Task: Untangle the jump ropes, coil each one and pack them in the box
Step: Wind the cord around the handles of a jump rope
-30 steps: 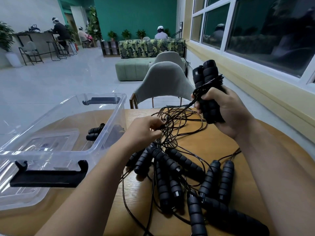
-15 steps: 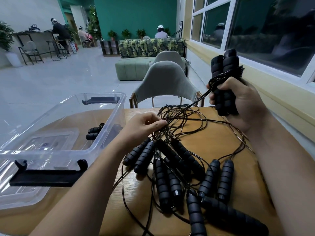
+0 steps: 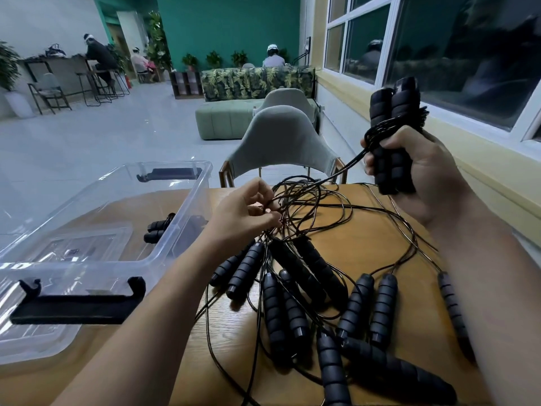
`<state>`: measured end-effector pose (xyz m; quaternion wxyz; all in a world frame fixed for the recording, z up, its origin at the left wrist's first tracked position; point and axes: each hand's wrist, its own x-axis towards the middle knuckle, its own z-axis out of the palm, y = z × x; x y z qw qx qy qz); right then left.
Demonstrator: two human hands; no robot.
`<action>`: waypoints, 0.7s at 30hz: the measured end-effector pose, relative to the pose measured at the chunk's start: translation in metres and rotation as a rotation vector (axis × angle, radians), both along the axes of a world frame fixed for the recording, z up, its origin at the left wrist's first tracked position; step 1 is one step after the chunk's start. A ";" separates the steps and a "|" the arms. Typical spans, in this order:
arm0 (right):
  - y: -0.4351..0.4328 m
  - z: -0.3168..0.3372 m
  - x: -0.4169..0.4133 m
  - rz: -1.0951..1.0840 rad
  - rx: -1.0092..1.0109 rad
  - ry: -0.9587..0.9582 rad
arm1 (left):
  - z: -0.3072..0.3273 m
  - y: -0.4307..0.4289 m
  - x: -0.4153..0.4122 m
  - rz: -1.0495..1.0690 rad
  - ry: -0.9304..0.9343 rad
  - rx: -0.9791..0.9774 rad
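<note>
Seen through the head camera, the person's right hand (image 3: 424,174) is up above the worktop (image 3: 377,241). Its fingers (image 3: 369,167) are clenched round a pair of black foam handles (image 3: 390,118) held upright and side by side, with several turns of wound cord (image 3: 377,131) bunched on them just above the fingers. One strand runs taut from those fingers down and to the left into the tangle of cords (image 3: 316,200) lying on the worktop. The left hand (image 3: 243,215) sits low at the left edge of that tangle, its fingers (image 3: 265,219) pinching a few strands between thumb and fingertips. Just below and to the right of the left fingers lie the loose handles (image 3: 295,291) of the other jump ropes. They are scattered on the wood, some paired side by side, with cords looping over and under them; I cannot tell which cord belongs to which handle. To the left of the left fingers stands the clear plastic box (image 3: 190,200), open, with a black latch (image 3: 76,306) on its near end. Inside it, close to the wall nearest the left wrist, lies one coiled rope (image 3: 156,226), its two handle ends showing through the plastic. Beyond both hands a grey chair (image 3: 281,136) stands at the far edge of the worktop. A window (image 3: 456,54) runs along the wall past the right fingers.
</note>
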<state>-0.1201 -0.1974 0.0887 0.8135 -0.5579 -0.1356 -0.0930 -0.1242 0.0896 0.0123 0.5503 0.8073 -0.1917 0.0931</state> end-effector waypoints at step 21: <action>-0.001 -0.002 0.005 -0.014 0.064 0.009 | 0.002 -0.002 -0.002 -0.044 0.028 0.033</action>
